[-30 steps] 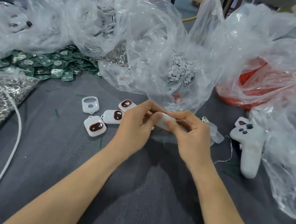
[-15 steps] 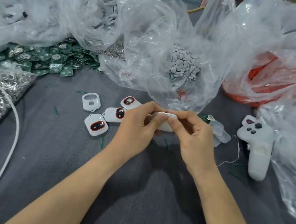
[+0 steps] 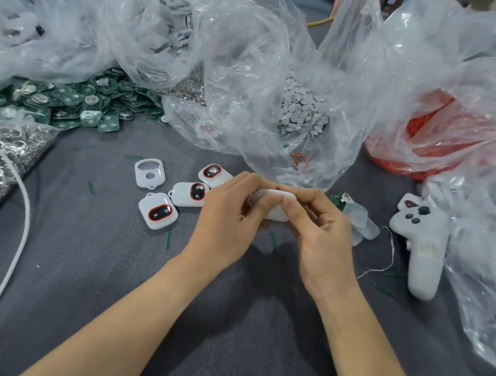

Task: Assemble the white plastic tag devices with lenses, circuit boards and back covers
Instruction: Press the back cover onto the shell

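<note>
While both hands stayed low over the grey table (image 3: 217, 329), little shifted across the last second except the thumbs. A second earlier the white tag (image 3: 274, 200) sat loosely between the fingertips. By this moment the left hand (image 3: 229, 214) and right hand (image 3: 321, 232) had closed in, and the two thumbs met side by side on its near edge. Both hands grasped it, with fingers curled behind and thumbs bearing down on top. The tag was held just above the cloth, in front of the clear bag of grey discs (image 3: 301, 108).

The face showing was plain white with no red-ringed window, so it was probably the back cover being pressed home. Whether it had snapped fully shut could not be told, as the fingers hid the seam.

Three finished tags (image 3: 158, 211) and an empty shell (image 3: 150, 172) lay untouched to the left, near the pile of green circuit boards (image 3: 68, 101). This piece looked close to joining them, with the empty shell next.
</note>
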Available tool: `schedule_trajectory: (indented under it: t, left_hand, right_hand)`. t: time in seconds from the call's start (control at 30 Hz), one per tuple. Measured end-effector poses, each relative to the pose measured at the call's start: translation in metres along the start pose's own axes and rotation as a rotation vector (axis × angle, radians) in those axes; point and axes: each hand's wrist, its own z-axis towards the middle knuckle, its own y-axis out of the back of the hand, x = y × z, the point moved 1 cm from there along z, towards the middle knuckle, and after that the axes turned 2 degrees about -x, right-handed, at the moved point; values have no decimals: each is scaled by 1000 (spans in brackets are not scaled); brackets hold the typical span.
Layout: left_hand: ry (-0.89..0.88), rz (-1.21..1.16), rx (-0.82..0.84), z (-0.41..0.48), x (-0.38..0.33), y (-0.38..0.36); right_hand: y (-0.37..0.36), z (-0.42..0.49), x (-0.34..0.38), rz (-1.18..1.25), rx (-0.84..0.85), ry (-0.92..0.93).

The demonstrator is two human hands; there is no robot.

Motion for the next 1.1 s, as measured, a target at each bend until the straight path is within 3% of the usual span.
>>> schedule_trajectory:
  t: [0.13, 0.27, 0.4, 0.53, 0.63, 0.77, 1.1]
  left_hand:
    - [73, -87, -4, 0, 3, 3]
    - [-103, 41, -61, -2, -1, 2]
    - [-170, 64, 7, -5, -6, -2]
    - [115, -161, 30, -5, -7, -1]
    - [216, -210, 83, -4, -2, -1]
    - [249, -255, 128, -6, -1, -4]
    - [316, -387, 148, -6, 2, -3]
  right_hand:
    - [-1, -2, -1, -9, -15, 19]
    - [-5, -1, 0, 231, -84, -139]
    - [2, -2, 3, 322, -107, -233]
    - [3, -2, 9, 200, -111, -145]
    - [3, -2, 10, 33, -118, -72]
    - [5, -4, 9, -97, -128, -42]
    - [6, -4, 13, -136, -24, -105]
